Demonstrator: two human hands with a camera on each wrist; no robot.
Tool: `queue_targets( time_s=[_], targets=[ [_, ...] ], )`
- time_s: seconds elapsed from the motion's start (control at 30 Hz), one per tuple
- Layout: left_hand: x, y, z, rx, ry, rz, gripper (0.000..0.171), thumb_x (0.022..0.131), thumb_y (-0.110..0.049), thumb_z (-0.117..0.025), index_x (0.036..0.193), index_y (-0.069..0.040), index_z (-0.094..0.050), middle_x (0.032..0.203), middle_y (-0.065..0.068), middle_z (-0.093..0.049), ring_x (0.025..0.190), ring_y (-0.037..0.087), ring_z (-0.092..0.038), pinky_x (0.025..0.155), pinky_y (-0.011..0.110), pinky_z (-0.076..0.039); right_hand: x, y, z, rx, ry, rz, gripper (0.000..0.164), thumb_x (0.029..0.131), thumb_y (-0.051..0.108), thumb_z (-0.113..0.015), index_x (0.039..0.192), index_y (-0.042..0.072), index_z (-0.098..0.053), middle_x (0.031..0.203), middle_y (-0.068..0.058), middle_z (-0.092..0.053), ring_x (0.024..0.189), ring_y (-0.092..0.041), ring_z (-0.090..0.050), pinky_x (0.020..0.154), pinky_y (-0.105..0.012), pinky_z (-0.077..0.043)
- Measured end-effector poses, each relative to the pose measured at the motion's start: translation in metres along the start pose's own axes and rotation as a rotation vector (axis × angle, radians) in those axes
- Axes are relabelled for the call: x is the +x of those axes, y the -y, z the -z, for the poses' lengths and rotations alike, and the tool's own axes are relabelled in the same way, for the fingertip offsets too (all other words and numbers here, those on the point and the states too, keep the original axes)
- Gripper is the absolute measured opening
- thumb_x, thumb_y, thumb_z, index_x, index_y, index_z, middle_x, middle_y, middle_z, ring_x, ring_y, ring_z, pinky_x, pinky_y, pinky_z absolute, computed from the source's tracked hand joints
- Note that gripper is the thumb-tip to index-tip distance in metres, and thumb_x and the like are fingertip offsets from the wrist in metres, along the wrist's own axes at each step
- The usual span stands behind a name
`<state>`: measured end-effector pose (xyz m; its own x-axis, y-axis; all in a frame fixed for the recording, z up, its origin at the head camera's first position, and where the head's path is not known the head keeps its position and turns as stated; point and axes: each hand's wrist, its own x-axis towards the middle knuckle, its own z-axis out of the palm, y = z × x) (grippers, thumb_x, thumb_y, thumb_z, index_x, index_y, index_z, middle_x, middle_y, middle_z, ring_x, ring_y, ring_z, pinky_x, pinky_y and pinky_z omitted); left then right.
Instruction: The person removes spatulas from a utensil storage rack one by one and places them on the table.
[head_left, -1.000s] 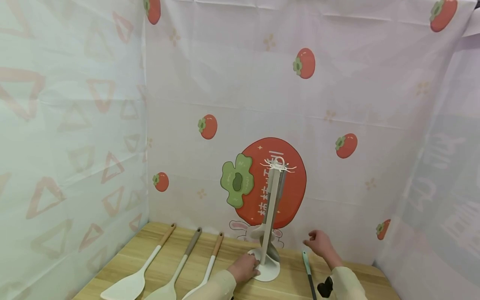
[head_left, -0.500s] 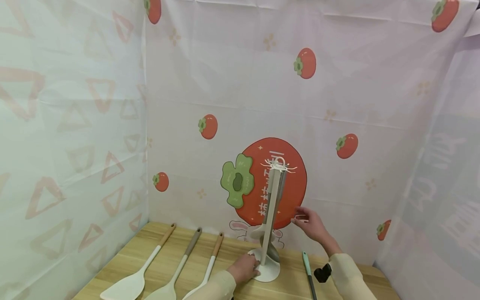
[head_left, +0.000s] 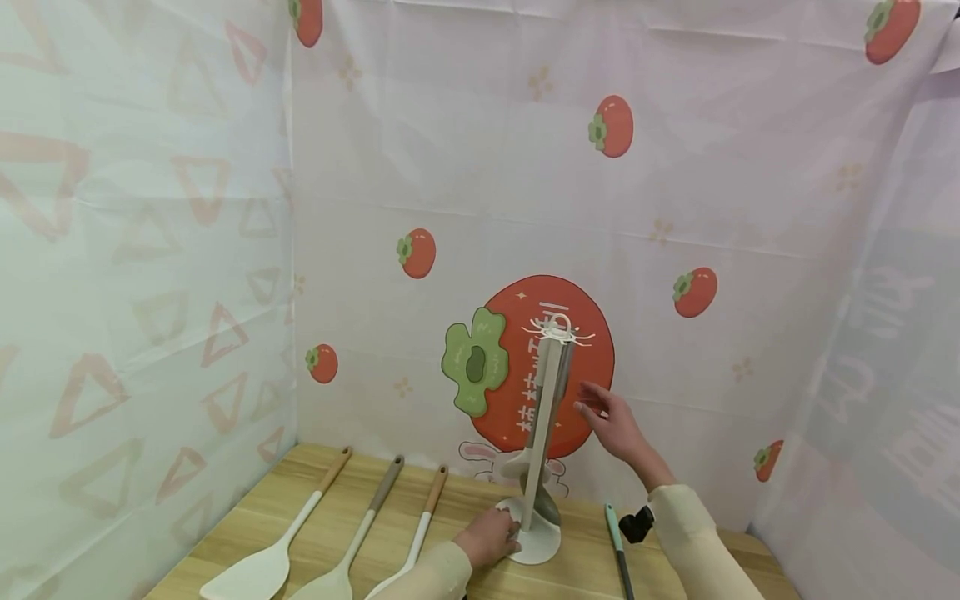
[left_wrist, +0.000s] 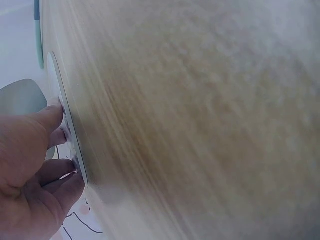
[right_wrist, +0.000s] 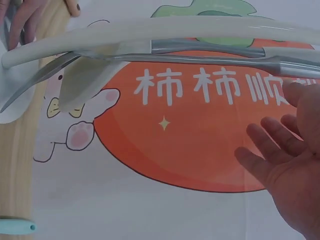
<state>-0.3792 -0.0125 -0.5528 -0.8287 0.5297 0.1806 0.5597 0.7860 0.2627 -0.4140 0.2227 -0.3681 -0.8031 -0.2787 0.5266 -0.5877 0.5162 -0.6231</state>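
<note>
A white utensil stand [head_left: 546, 433] with a ring of hooks [head_left: 558, 335] stands on the table. From it hang a metal utensil [right_wrist: 215, 59] and a pale-headed one with a grey handle [right_wrist: 87, 77]; their exact kinds are unclear. My left hand [head_left: 489, 537] rests on the stand's round base [head_left: 540, 548], its fingertips pressing the plate beside the pole's foot. My right hand [head_left: 617, 429] is raised to the right of the stand with fingers spread and nothing in them. In the right wrist view, its thumb [right_wrist: 295, 92] is near the metal utensil's handle, contact unclear.
Three utensils lie at the left: a white turner [head_left: 255, 575] with a wooden handle, a beige one with a grey handle [head_left: 386, 483], and another wood-handled one [head_left: 435, 490]. A green-handled tool [head_left: 613, 529] lies at the right. A patterned cloth [head_left: 360, 317] hangs behind the table.
My right hand has risen from above the green-handled tool and moved left, close to the hanging utensils. My left hand has stayed on the base.
</note>
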Motion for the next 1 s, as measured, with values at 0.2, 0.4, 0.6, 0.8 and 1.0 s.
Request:
queue_targets(
  time_s=[0.2,0.4,0.6,0.8,1.0],
  targets=[
    [-0.002,-0.001,0.002,-0.017,-0.014,-0.021,0.027,0.090,-0.023,-0.078,0.070,-0.013,-0.063,0.069,-0.006,-0.052,0.064,0.006,-0.044,0.061,0.023,-0.041,0.000,0.038,0.002,0.049,-0.026,0.043,0.052,0.102,0.005,-0.059,0.147,-0.013,-0.041,0.139,-0.034,-0.055,0.122,-0.048,-0.059,0.099,-0.058,-0.049],
    [-0.002,-0.001,0.003,-0.024,-0.026,-0.011,0.026,0.090,-0.024,-0.079,0.071,-0.013,-0.065,0.070,-0.006,-0.053,0.064,0.005,-0.044,0.062,0.023,-0.042,0.005,0.055,0.000,0.102,-0.030,0.054,0.061,0.099,-0.002,-0.060,0.153,-0.011,-0.032,0.143,-0.035,-0.049,0.123,-0.050,-0.058,0.098,-0.052,-0.051],
    [-0.003,-0.001,0.001,-0.019,-0.024,-0.012,0.027,0.090,-0.024,-0.079,0.070,-0.013,-0.064,0.071,-0.007,-0.053,0.065,0.005,-0.045,0.063,0.022,-0.043,0.011,0.045,-0.007,0.154,-0.034,0.083,0.062,0.099,-0.006,-0.058,0.154,-0.010,-0.029,0.143,-0.036,-0.048,0.124,-0.051,-0.057,0.094,-0.044,-0.054],
    [-0.003,-0.001,0.001,-0.025,-0.028,-0.007,0.028,0.090,-0.024,-0.079,0.069,-0.013,-0.062,0.071,-0.007,-0.051,0.065,0.005,-0.044,0.063,0.021,-0.042,0.021,0.018,-0.019,0.194,-0.070,0.092,0.060,0.100,-0.004,-0.057,0.156,-0.003,-0.032,0.141,-0.031,-0.052,0.124,-0.048,-0.058,0.092,-0.043,-0.055],
    [-0.002,-0.001,0.001,-0.025,-0.017,0.011,0.028,0.091,-0.025,-0.078,0.071,-0.013,-0.062,0.071,-0.006,-0.051,0.065,0.005,-0.043,0.063,0.023,-0.042,0.023,0.015,-0.023,0.198,-0.105,0.077,0.052,0.100,0.001,-0.061,0.150,0.000,-0.045,0.135,-0.024,-0.058,0.120,-0.042,-0.061,0.089,-0.035,-0.058]
  ],
)
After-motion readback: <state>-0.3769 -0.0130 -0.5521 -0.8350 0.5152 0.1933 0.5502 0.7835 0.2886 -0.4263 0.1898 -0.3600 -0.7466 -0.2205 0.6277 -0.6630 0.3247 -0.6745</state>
